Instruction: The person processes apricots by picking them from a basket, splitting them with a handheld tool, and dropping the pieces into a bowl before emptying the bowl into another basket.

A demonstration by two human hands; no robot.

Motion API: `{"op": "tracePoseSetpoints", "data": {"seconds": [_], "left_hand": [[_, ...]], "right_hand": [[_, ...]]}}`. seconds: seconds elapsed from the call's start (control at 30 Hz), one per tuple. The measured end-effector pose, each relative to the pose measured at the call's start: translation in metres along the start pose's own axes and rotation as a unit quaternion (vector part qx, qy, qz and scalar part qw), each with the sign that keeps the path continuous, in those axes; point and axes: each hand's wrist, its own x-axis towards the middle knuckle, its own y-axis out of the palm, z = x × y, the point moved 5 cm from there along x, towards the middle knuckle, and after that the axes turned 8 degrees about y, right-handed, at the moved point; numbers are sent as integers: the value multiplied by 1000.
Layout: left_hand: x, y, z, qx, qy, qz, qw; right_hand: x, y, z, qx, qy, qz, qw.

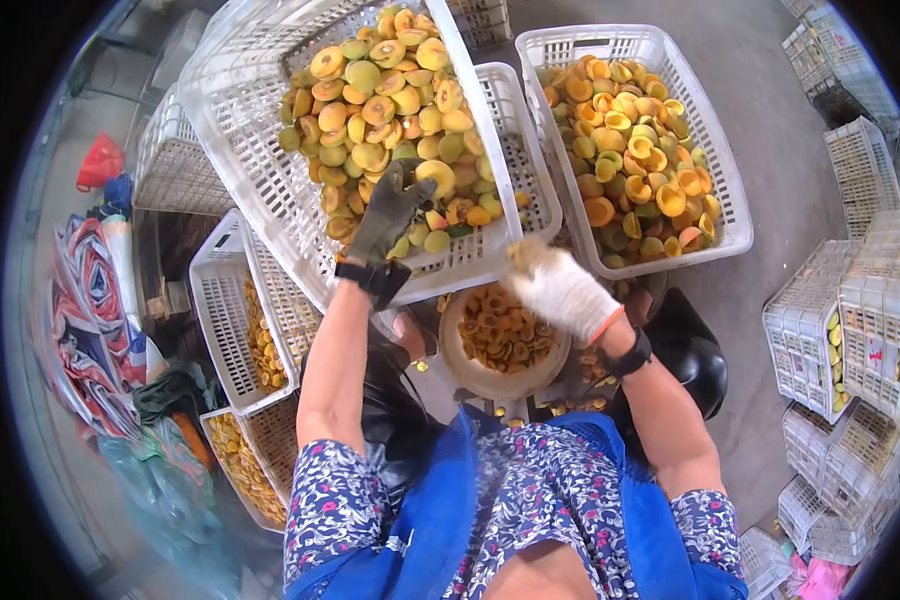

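Note:
My left hand [388, 215], in a dark glove, reaches into a tilted white crate [235, 150] of halved yellow-green fruit [375, 110]. Its fingers are bent against a round fruit half [435, 178] near the crate's lower side. My right hand [560, 290], in a white glove with a stained, blurred tip, is over the gap between that crate and the right crate [727, 215], above the rim of a round basin [457, 365]. What its fingers hold, if anything, is smeared by motion. Brownish pieces [502, 330] lie in the basin. Hollow fruit halves [635, 150] fill much of the right crate.
More crates of orange pieces [260, 340] stand at the lower left. Stacked white crates [850, 340] line the right side. Striped sheeting [100, 310] and a green plastic bag [165, 500] lie at the left. Black boots flank the basin.

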Motion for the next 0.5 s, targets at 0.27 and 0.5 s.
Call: {"op": "tracePoseSetpoints", "data": {"seconds": [0.27, 0.5], "left_hand": [[-83, 50, -55, -515, -1, 39, 856], [-87, 55, -46, -57, 187, -52, 979]], "right_hand": [[21, -17, 37, 127, 43, -87, 987], [6, -3, 45, -134, -26, -89, 987]]}}
